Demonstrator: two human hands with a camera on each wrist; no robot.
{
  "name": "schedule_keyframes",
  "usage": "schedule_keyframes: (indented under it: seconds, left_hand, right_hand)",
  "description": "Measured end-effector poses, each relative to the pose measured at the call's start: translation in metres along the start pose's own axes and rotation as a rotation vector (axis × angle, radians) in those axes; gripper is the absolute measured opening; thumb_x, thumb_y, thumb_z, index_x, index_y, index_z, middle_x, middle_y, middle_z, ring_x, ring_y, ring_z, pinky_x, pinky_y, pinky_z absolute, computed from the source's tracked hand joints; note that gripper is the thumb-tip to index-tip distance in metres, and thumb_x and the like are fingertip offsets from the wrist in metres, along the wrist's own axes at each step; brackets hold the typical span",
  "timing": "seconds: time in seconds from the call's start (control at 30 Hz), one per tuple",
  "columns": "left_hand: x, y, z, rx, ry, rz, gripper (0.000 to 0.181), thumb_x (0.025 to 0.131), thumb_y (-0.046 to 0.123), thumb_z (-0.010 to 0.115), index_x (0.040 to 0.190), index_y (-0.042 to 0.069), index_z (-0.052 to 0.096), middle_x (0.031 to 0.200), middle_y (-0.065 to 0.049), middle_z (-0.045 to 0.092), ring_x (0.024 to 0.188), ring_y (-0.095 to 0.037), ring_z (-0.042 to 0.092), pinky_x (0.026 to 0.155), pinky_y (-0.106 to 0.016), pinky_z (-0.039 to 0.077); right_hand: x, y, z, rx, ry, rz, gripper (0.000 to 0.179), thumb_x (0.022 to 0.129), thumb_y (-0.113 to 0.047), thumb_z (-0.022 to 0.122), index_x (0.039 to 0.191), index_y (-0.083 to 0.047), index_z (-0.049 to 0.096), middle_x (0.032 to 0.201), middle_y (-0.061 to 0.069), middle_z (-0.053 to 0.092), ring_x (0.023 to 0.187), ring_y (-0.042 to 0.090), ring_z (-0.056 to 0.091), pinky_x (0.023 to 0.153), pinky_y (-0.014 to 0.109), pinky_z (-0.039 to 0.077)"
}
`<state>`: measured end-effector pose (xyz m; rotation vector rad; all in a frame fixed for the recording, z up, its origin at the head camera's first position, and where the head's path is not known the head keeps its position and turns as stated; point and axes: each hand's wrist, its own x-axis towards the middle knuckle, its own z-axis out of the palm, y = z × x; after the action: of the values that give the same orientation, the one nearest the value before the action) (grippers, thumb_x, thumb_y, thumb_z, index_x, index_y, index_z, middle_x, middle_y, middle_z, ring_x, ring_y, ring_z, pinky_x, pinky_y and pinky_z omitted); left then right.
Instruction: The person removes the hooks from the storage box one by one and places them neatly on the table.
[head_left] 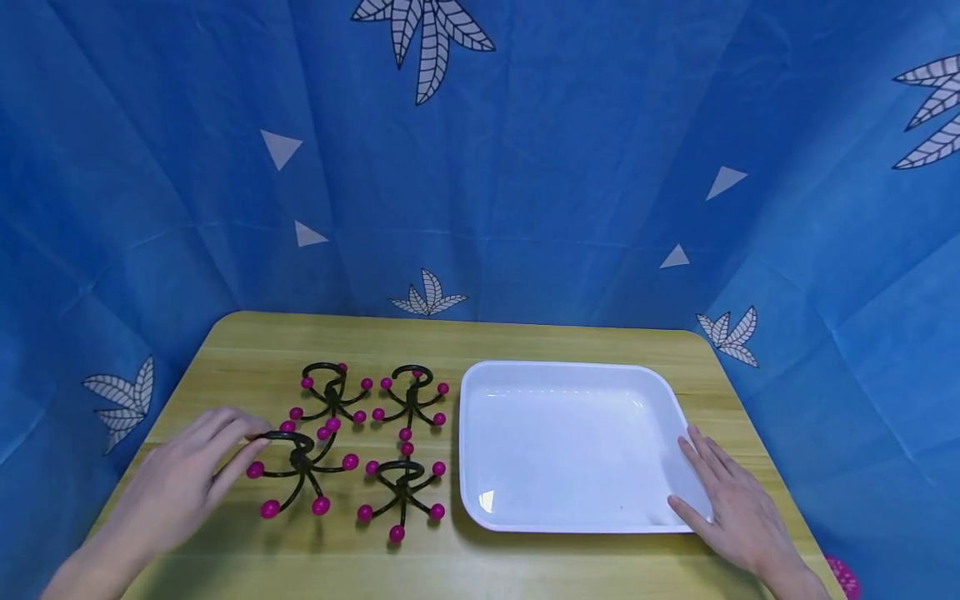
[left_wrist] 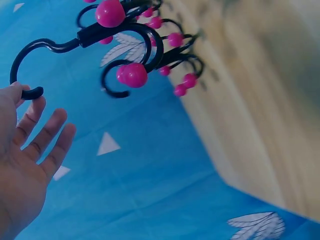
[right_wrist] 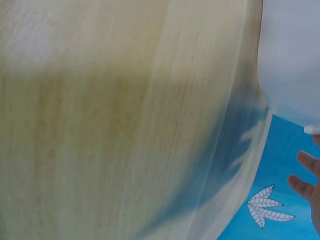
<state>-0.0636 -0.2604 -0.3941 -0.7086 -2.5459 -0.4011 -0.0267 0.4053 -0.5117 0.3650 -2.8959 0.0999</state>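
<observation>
My left hand pinches the curved top hook of a black multi-arm hook hanger with pink ball tips. In the left wrist view, thumb and index finger hold the end of that hanger's hook, and the other fingers extend loosely. Its arms spread outward; whether it touches the table cannot be told. My right hand lies at the right rim of a white rectangular tray, fingers extended over the edge. Only fingertips of this hand show in the right wrist view, beside the tray's side.
Three similar hangers stand on the wooden table: one at back left, one at back middle, one in front, left of the tray. Blue patterned cloth hangs behind and beside the table.
</observation>
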Motion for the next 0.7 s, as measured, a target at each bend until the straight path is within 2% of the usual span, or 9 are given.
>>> schedule_keyframes:
  seconds: [0.07, 0.23, 0.4, 0.53, 0.7]
  left_hand:
    - [-0.006, -0.002, 0.007, -0.003, -0.028, -0.031, 0.011, 0.097, 0.017, 0.076, 0.106, 0.022, 0.072, 0.102, 0.008, 0.068, 0.088, -0.016, 0.064, 0.062, -0.028, 0.052]
    - [-0.017, -0.005, 0.024, -0.001, -0.076, -0.068, 0.021, 0.092, 0.014, 0.080, 0.107, 0.026, 0.072, 0.102, 0.012, 0.067, 0.090, -0.012, 0.063, 0.068, -0.032, 0.056]
    - [-0.026, -0.008, 0.037, -0.022, -0.070, -0.071, 0.031, 0.086, 0.007, 0.083, 0.107, 0.027, 0.071, 0.101, 0.013, 0.067, 0.089, -0.010, 0.063, 0.066, -0.030, 0.055]
    - [-0.031, -0.012, 0.043, -0.036, -0.065, -0.081, 0.032, 0.087, 0.005, 0.082, 0.108, 0.027, 0.072, 0.101, 0.013, 0.067, 0.088, -0.008, 0.063, 0.067, -0.029, 0.054]
    - [-0.034, -0.015, 0.047, -0.045, -0.044, -0.087, 0.030, 0.089, 0.004, 0.080, 0.109, 0.025, 0.072, 0.101, 0.012, 0.068, 0.088, -0.008, 0.063, 0.069, -0.025, 0.053]
  right_hand:
    - [0.000, 0.000, 0.000, 0.002, -0.001, 0.002, 0.087, 0.095, -0.050, 0.070, 0.164, -0.010, 0.036, 0.176, 0.010, 0.028, 0.164, 0.027, 0.027, 0.120, 0.004, -0.015]
    - [0.002, -0.001, -0.001, 0.008, -0.022, 0.016, 0.086, 0.097, -0.051, 0.068, 0.165, -0.010, 0.036, 0.176, 0.010, 0.028, 0.166, 0.024, 0.021, 0.118, 0.003, -0.017]
    - [0.002, -0.002, -0.002, 0.014, -0.026, 0.021, 0.085, 0.096, -0.051, 0.068, 0.164, -0.010, 0.037, 0.174, 0.011, 0.031, 0.164, 0.027, 0.025, 0.118, 0.003, -0.017]
    - [0.003, -0.001, -0.002, 0.013, -0.017, 0.017, 0.085, 0.096, -0.051, 0.069, 0.163, -0.009, 0.038, 0.174, 0.012, 0.032, 0.161, 0.031, 0.032, 0.119, 0.003, -0.015]
    - [0.004, -0.001, -0.001, 0.008, -0.005, 0.007, 0.086, 0.096, -0.052, 0.069, 0.164, -0.010, 0.038, 0.174, 0.012, 0.032, 0.164, 0.027, 0.027, 0.120, 0.004, -0.015]
